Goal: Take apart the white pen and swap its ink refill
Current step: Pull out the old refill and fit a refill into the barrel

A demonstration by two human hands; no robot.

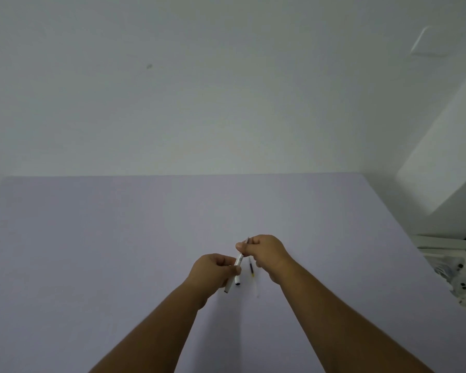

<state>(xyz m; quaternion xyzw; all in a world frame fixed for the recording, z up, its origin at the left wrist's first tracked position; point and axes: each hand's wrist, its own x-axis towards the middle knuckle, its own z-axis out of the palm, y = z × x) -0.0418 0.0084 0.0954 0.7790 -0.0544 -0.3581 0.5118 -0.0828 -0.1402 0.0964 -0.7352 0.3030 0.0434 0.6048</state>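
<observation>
Both hands hold the white pen (238, 260) above the lilac table (119, 238). My left hand (213, 270) grips the barrel's lower part; its end pokes out below the fist. My right hand (264, 250) pinches the tip end, where a thin point sticks up past the fingers. A short white piece with a dark end, perhaps the cap (237, 280), lies on the table beside my left hand. A thin ink refill (251, 269) with dark ink and a yellowish band lies just right of it, pointing away from me.
A white wall rises behind the table's far edge. Off the right edge of the table stands a white plastic bin or rack (447, 254) holding white items with dark spots.
</observation>
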